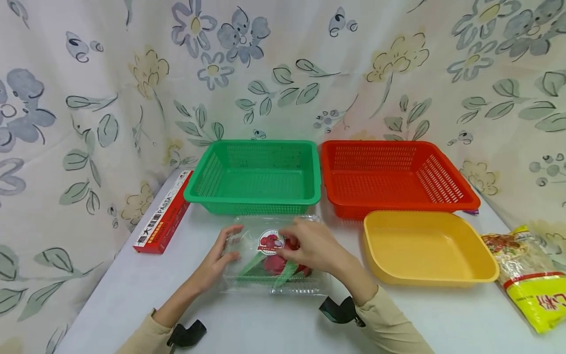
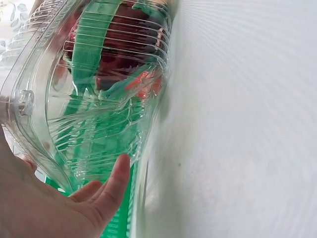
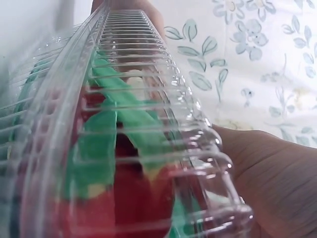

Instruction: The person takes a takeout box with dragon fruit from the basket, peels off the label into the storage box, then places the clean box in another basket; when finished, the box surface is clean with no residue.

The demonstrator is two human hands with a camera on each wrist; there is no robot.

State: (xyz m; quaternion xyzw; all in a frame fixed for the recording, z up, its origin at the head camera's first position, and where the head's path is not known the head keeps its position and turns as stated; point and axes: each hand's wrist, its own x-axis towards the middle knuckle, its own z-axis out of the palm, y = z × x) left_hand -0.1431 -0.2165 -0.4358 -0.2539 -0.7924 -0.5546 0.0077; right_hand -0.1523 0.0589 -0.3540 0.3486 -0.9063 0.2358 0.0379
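A clear plastic clamshell box (image 1: 236,284) lies closed on the table, with red and green contents (image 1: 275,264) showing through it; their exact kind is unclear. A round red and white label (image 1: 268,242) is on the lid. My left hand (image 1: 219,259) grips the box's left end, its thumb and fingers spread around the end. Over the lid, my right hand (image 1: 316,246) has bent fingers and thumb at the label's right edge, seeming to pinch it. In the right wrist view the box's ridged side (image 3: 133,94) hides those fingertips.
Behind the box stand a green basket (image 1: 252,200) and a red basket (image 1: 398,202). A yellow tray (image 1: 431,282) is to the right, beside a yellow and clear food packet (image 1: 530,280). At the left lies a red and white pasta box (image 1: 163,214). A floral curtain (image 1: 283,64) hangs behind.
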